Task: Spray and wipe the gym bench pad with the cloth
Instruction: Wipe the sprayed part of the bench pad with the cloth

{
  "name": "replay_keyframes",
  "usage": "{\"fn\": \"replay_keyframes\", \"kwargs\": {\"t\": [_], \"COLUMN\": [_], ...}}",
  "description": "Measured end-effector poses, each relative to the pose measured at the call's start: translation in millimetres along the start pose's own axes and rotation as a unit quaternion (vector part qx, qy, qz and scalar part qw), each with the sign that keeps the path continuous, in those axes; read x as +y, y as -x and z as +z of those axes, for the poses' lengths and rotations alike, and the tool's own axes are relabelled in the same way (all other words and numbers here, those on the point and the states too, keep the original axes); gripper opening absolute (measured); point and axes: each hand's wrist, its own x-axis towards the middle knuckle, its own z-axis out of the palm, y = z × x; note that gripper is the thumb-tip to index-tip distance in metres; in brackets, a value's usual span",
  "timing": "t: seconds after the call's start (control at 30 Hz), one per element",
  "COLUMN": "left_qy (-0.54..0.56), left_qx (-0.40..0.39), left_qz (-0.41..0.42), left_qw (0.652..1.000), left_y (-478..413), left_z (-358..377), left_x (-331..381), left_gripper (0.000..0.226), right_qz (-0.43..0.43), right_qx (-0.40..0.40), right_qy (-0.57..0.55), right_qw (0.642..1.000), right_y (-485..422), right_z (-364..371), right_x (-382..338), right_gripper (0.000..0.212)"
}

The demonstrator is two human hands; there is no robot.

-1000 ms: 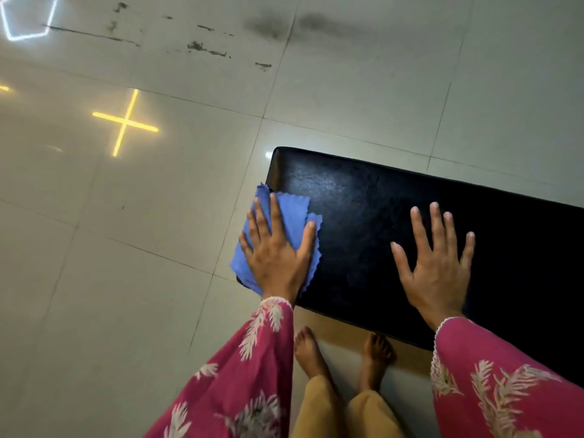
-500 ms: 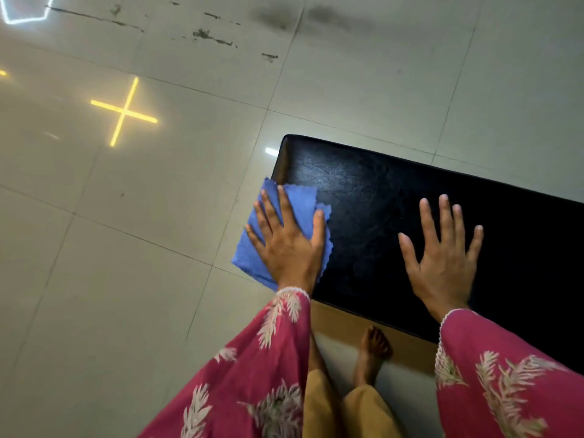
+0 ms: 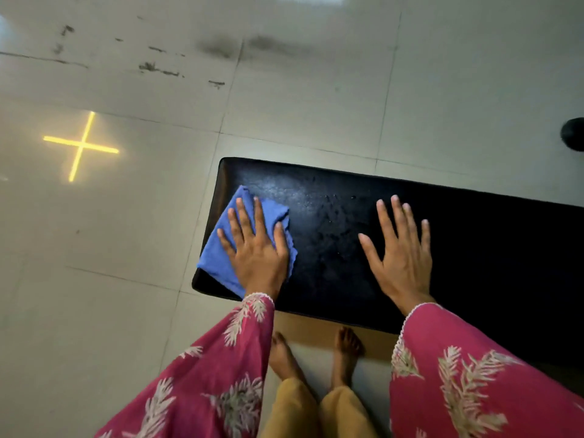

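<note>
On the head view, by label:
Pad (image 3: 474,248): black, lay long across the right half, its left end nearest the cloth; droplets and a wet sheen showed near its middle.
Cloth (image 3: 218,248): blue, bunched, lay on the pad's left end, one corner reaching the near left edge.
Left hand (image 3: 256,248): lay flat on the cloth, fingers spread and straight, pressing it to the pad rather than gripping it.
Right hand (image 3: 399,257): lay flat on the bare pad, fingers spread, holding nothing, well apart from the cloth.
Sleeves (image 3: 474,374): pink with a pale leaf print, ended at both wrists.
Feet (image 3: 346,352): bare, stood on the floor just below the pad's near edge, above tan trouser legs.
Floor (image 3: 126,279): pale glossy tiles, dark scuffs at the far side.
Cross (image 3: 81,146): yellow, glowed on the tiles left of the pad.
</note>
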Motion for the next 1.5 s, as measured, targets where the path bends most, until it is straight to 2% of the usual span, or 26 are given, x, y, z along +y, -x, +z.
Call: {"fn": "replay_keyframes", "kwargs": {"t": [0.07, 0.2, 0.27, 0.33, 0.37, 0.43, 0.53, 0.6, 0.67, 0.73, 0.8, 0.87, 0.97, 1.07, 1.13, 1.2, 1.33, 1.4, 1.5], "left_qy": [0.023, 0.005, -0.007, -0.029, -0.038, -0.045, -0.018, 0.003, 0.006, 0.006, -0.009, -0.039, -0.052, -0.025, -0.020, -0.016, -0.028, -0.054, -0.048], "left_qx": [0.003, -0.023, -0.065, -0.056, -0.044, -0.038, -0.054, -0.063, -0.079, -0.092, -0.085, -0.060, -0.048, -0.064, -0.079, -0.093, -0.071, -0.051, -0.043], "left_qz": [-0.018, 0.104, 0.177, 0.223, 0.221, 0.162, 0.056, 0.029, 0.054, 0.122, 0.212, 0.250, 0.166, 0.078, 0.088, 0.143, 0.243, 0.233, 0.157], "left_qw": [1.000, 0.994, 0.982, 0.973, 0.974, 0.985, 0.997, 0.998, 0.995, 0.988, 0.974, 0.965, 0.984, 0.995, 0.993, 0.985, 0.967, 0.970, 0.985], "left_y": [-16.0, 11.6, 39.1, 47.0, 43.3, 24.3, -13.2, -30.5, -30.1, -10.7, 13.5, 22.4, 1.3, -25.3, -29.5, -17.9, 26.2, 34.7, 21.1], "left_z": [4.8, 17.1, 13.1, 11.2, 9.4, 5.9, 6.8, 12.9, 19.2, 20.1, 15.0, 12.4, 8.4, 11.8, 18.1, 20.4, 16.7, 13.9, 8.8], "left_x": [37.9, 94.6, 88.0, 61.3, 48.4, 40.6, 75.6, 110.1, 135.0, 140.4, 121.5, 89.6, 70.4, 103.1, 128.6, 140.2, 112.6, 85.1, 77.2], "left_gripper": [0.061, 0.063, 0.063, 0.063, 0.064, 0.067, 0.073, 0.077, 0.078, 0.074, 0.071, 0.071, 0.073, 0.076, 0.078, 0.075, 0.070, 0.071, 0.076], "right_qz": [0.028, 0.063, 0.070, 0.062, 0.057, 0.056, 0.053, 0.051, 0.049, 0.050, 0.052, 0.052, 0.050, 0.048, 0.049, 0.048, 0.051, 0.047, 0.044], "right_qx": [0.006, -0.006, -0.022, -0.031, -0.034, -0.034, -0.022, -0.018, -0.013, -0.012, -0.013, -0.015, -0.014, -0.006, -0.002, 0.000, -0.002, 0.002, 0.015], "right_qy": [0.001, 0.011, 0.016, 0.023, 0.023, 0.022, 0.028, 0.024, 0.027, 0.026, 0.022, 0.020, 0.019, 0.021, 0.024, 0.024, 0.017, 0.013, 0.011], "right_qw": [1.000, 0.998, 0.997, 0.997, 0.997, 0.998, 0.998, 0.998, 0.998, 0.998, 0.998, 0.998, 0.998, 0.999, 0.999, 0.999, 0.999, 0.999, 0.999], "right_y": [4.1, 15.7, 20.7, 21.5, 20.9, 21.0, 21.2, 20.7, 20.5, 21.3, 21.7, 21.2, 21.0, 19.9, 19.5, 19.6, 22.3, 20.3, 17.9], "right_z": [-1.9, 0.6, 1.1, 0.9, 1.2, 2.5, 6.6, 8.4, 9.6, 9.6, 8.5, 7.7, 8.0, 10.0, 12.0, 13.2, 12.6, 11.5, 10.8], "right_x": [20.7, 52.2, 59.9, 63.9, 64.7, 66.9, 67.5, 68.7, 68.8, 68.4, 68.3, 68.2, 68.9, 68.1, 68.4, 68.8, 69.9, 70.5, 68.5], "right_gripper": [0.068, 0.069, 0.071, 0.073, 0.073, 0.073, 0.070, 0.070, 0.070, 0.069, 0.069, 0.069, 0.069, 0.069, 0.068, 0.068, 0.068, 0.068, 0.066]}}
